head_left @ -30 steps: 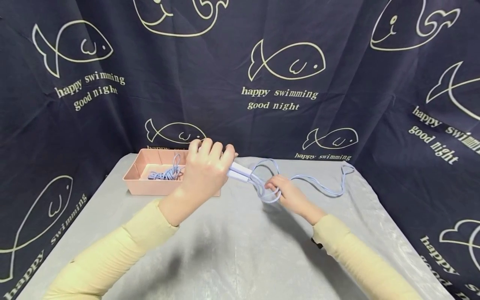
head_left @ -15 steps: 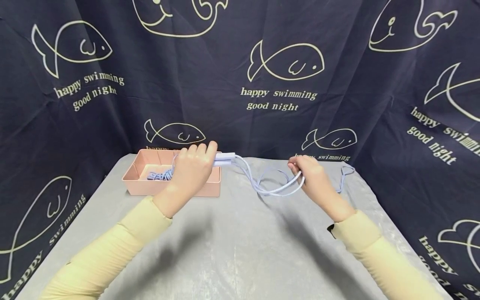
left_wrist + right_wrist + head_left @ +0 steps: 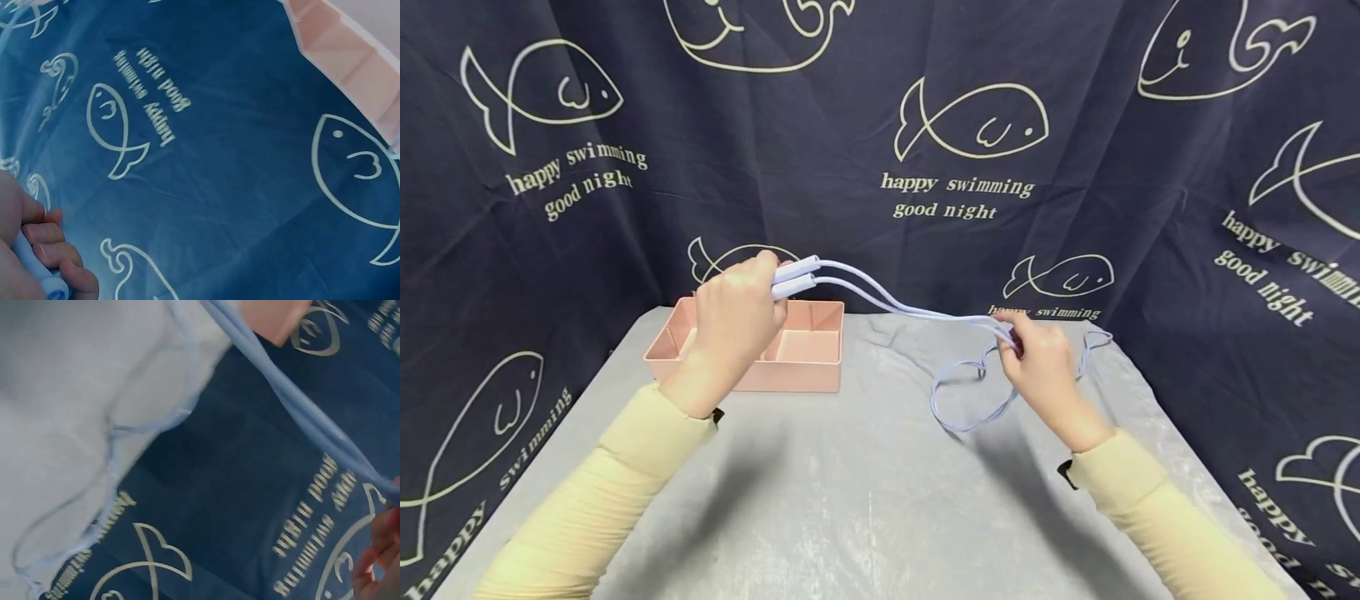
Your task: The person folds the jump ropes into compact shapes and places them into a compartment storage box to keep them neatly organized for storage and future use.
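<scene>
In the head view my left hand (image 3: 736,308) grips the two pale blue handles (image 3: 794,286) of a jump rope, raised in front of the pink tray. Fingers curl round a handle in the left wrist view too, where its hollow end (image 3: 56,289) shows. Two strands of the rope (image 3: 947,317) run rightward from the handles to my right hand (image 3: 1043,371), which pinches them. Below that hand a loop of blue cord (image 3: 935,400) hangs or lies at the table. More cord (image 3: 1097,335) trails off behind the right hand.
A pink divided tray (image 3: 797,377) stands at the back left of the grey-covered table (image 3: 865,492); my left hand hides part of its inside. Dark blue curtains (image 3: 842,183) with fish prints enclose the back and sides.
My left hand has drawn the handles left and up. The right hand has moved right, so the rope's coils have opened into longer strands. The blue cord bundle in the tray is out of sight.
</scene>
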`<state>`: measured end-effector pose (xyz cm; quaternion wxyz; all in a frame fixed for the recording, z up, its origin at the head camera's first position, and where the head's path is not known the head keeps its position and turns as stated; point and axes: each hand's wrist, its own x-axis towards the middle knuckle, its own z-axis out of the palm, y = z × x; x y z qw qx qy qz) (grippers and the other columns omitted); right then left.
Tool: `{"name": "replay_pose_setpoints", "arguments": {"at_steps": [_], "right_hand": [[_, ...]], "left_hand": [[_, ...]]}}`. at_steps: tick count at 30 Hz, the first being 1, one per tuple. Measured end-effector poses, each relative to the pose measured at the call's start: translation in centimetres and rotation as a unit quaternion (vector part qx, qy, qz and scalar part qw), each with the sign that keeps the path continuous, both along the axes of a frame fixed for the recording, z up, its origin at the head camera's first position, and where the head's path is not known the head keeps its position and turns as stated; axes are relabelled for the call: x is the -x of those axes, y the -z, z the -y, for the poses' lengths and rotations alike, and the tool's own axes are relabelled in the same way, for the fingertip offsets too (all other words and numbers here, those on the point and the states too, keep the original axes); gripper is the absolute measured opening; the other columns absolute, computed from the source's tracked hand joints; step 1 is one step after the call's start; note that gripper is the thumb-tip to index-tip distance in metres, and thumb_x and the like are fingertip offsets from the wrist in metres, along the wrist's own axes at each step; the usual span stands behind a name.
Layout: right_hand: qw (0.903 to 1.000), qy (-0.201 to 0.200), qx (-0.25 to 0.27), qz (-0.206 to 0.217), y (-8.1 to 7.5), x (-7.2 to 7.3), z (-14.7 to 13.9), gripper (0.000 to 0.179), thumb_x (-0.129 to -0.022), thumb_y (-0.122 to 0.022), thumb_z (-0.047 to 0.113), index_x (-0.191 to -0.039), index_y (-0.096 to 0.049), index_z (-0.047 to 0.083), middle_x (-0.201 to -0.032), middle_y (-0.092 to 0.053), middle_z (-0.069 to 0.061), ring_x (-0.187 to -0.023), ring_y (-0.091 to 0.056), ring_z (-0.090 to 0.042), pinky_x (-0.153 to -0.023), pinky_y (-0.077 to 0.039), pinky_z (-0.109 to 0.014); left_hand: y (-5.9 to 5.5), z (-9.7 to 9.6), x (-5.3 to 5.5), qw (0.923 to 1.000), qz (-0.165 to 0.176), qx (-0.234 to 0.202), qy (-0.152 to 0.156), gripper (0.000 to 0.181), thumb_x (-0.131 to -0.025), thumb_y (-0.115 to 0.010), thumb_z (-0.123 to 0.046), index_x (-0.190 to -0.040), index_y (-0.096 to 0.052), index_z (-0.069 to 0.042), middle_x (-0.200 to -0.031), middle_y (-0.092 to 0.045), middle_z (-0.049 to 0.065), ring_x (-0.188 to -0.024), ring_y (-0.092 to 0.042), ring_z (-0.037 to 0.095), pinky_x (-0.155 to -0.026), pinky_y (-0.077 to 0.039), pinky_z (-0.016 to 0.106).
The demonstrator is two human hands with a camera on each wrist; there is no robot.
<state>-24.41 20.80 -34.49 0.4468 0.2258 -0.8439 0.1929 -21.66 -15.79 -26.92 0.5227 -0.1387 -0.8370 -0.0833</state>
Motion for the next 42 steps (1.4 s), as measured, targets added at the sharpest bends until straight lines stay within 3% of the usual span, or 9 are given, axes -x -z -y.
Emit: {"name": "replay_pose_setpoints", "arguments": {"at_steps": [5,8,10,14,21,26,31,37,42], "right_hand": [[0.9979,0.03,0.013,0.055,3.3,0.9,-0.9,0.025,-0.072,-0.067,0.004,-0.097,-0.066,0.009,-0.059,-0.06,-0.003,-0.048,-0.048,-0.022,-0.053,-0.036,-0.04],[0.9935,0.033,0.051,0.096,4.4,1.0,-1.7,0.01,-0.08,-0.061,0.007,-0.089,-0.066,0.008,-0.061,-0.06,-0.005,-0.049,-0.05,-0.022,-0.051,-0.037,-0.038],[0.9913,0.034,0.072,0.105,4.3,1.0,-1.9,0.008,-0.086,-0.057,0.009,-0.083,-0.065,0.008,-0.061,-0.06,-0.007,-0.052,-0.052,-0.026,-0.051,-0.038,-0.04],[0.9958,0.018,0.067,0.059,2.2,0.7,-1.7,0.015,-0.088,-0.055,0.009,-0.075,-0.061,0.006,-0.058,-0.058,-0.01,-0.053,-0.051,-0.034,-0.051,-0.037,-0.046],[0.9987,-0.019,-0.028,-0.038,-2.8,-0.3,-0.4,0.034,-0.097,-0.048,0.025,-0.07,-0.049,0.004,-0.05,-0.042,-0.007,-0.047,-0.042,-0.034,-0.044,-0.031,-0.043],[0.9914,-0.042,-0.098,-0.077,-5.4,-0.6,0.6,0.046,-0.1,-0.038,0.037,-0.07,-0.047,0.004,-0.051,-0.044,-0.008,-0.048,-0.046,-0.031,-0.055,-0.038,-0.041],[0.9775,-0.046,-0.168,-0.12,-7.4,-0.8,1.8,0.044,-0.101,-0.036,0.034,-0.069,-0.044,0.005,-0.048,-0.039,-0.006,-0.044,-0.043,-0.027,-0.056,-0.036,-0.038],[0.9639,-0.063,-0.215,-0.145,-9.1,-0.9,4.1,0.044,-0.102,-0.034,0.03,-0.068,-0.042,0.004,-0.045,-0.038,-0.008,-0.041,-0.043,-0.027,-0.052,-0.032,-0.038],[0.9636,-0.065,-0.231,-0.118,-9.4,-0.9,5.7,0.036,-0.098,-0.044,0.024,-0.069,-0.044,0.003,-0.043,-0.043,-0.009,-0.041,-0.048,-0.027,-0.05,-0.031,-0.038]], "left_hand": [[-1.1,0.7,-0.5,0.9989,0.009,-0.045,-0.011,0.029,-0.082,-0.061,-0.018,-0.063,-0.044,-0.006,-0.049,-0.045,0.013,-0.04,-0.045,0.038,-0.035,-0.031,0.045],[-1.0,1.2,-0.1,0.9992,-0.005,-0.024,-0.031,0.037,-0.087,-0.059,-0.024,-0.06,-0.043,-0.005,-0.048,-0.044,0.013,-0.039,-0.046,0.038,-0.034,-0.031,0.043],[-0.7,1.5,0.1,0.999,-0.008,0.0,-0.043,0.034,-0.086,-0.059,-0.021,-0.061,-0.045,-0.004,-0.049,-0.046,0.014,-0.04,-0.048,0.038,-0.034,-0.033,0.044],[0.0,1.8,0.4,0.9975,0.006,0.039,-0.059,0.022,-0.078,-0.063,-0.009,-0.065,-0.047,-0.002,-0.053,-0.051,0.015,-0.043,-0.05,0.037,-0.035,-0.036,0.044],[1.6,0.7,1.1,0.9932,-0.007,0.104,-0.052,0.021,-0.078,-0.065,-0.009,-0.066,-0.05,-0.003,-0.052,-0.052,0.013,-0.042,-0.048,0.03,-0.036,-0.032,0.037],[2.6,-0.6,1.5,0.9894,-0.014,0.141,-0.033,0.013,-0.074,-0.063,-0.003,-0.067,-0.052,-0.004,-0.055,-0.055,0.013,-0.045,-0.051,0.03,-0.039,-0.032,0.036],[3.1,-2.4,1.7,0.9839,-0.033,0.176,-0.008,0.021,-0.084,-0.059,-0.01,-0.065,-0.05,-0.006,-0.054,-0.053,0.01,-0.045,-0.05,0.027,-0.04,-0.033,0.034],[3.5,-5.1,1.6,0.9777,-0.046,0.204,0.025,0.018,-0.081,-0.052,-0.002,-0.064,-0.048,-0.009,-0.053,-0.049,0.006,-0.046,-0.048,0.023,-0.043,-0.031,0.03],[3.7,-7.1,1.2,0.9722,-0.044,0.226,0.043,0.019,-0.083,-0.044,0.0,-0.067,-0.048,-0.01,-0.054,-0.048,0.004,-0.046,-0.048,0.021,-0.044,-0.031,0.029]]}}
